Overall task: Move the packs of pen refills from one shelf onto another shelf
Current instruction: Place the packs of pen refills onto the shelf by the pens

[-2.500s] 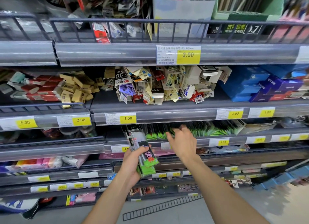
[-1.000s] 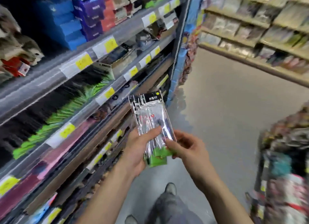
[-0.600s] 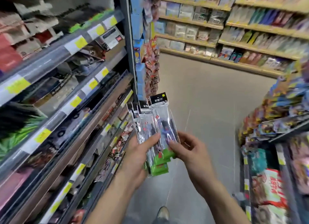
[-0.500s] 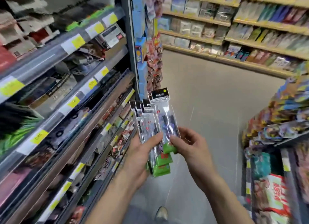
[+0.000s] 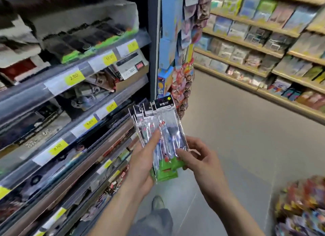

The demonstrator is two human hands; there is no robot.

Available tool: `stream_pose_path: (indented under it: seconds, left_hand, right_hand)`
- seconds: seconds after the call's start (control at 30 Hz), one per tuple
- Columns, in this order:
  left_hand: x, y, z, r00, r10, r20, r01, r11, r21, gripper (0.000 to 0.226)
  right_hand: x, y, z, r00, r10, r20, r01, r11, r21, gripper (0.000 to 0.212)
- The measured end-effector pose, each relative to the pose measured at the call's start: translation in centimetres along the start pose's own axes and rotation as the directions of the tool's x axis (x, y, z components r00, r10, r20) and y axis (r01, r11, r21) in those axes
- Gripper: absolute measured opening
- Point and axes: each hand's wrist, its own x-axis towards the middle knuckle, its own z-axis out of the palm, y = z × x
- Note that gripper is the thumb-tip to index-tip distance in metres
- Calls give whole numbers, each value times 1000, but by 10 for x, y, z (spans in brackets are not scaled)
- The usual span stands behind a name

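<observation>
Packs of pen refills (image 5: 163, 130), a fanned bunch in clear sleeves with green bottoms, sit at the frame's centre, off any shelf. Left hand (image 5: 142, 163) grips them from the left, thumb across the front; right hand (image 5: 197, 158) pinches the lower right corner. This looks like the carrying step. Next, pick the destination among the wooden shelves (image 5: 246, 42) at upper right, then set them down.

Grey metal shelving (image 5: 73, 98) with yellow price labels (image 5: 73, 77) was seen on the left, loaded with blurred boxed goods. Wooden shelves (image 5: 246, 42) of pastel boxes were ranged along the far wall. A grey floor (image 5: 237, 147) lay between, and a colourful hanging display (image 5: 182, 81) was hung at the shelving's end.
</observation>
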Motion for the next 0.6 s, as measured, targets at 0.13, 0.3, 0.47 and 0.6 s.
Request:
stream_pose_path:
  seconds: [0.13, 0.3, 0.47, 0.6]
  left_hand:
    - [60, 30, 36, 997, -8, -81, 5, 999, -35, 43]
    - [113, 55, 68, 995, -38, -96, 24, 989, -146, 50]
    - [148, 71, 75, 986, 84, -140, -105, 984, -147, 40]
    - [168, 86, 83, 913, 205, -353, -257, 961, -106, 30]
  right_hand:
    - [74, -25, -11, 997, -57, 61, 59, 998, -30, 25]
    - [152, -50, -14, 983, -63, 173, 69, 997, -29, 22]
    - [230, -58, -7, 960, -79, 268, 100, 993, -66, 25]
    - [283, -69, 7, 883, -39, 468, 105, 988, -115, 26]
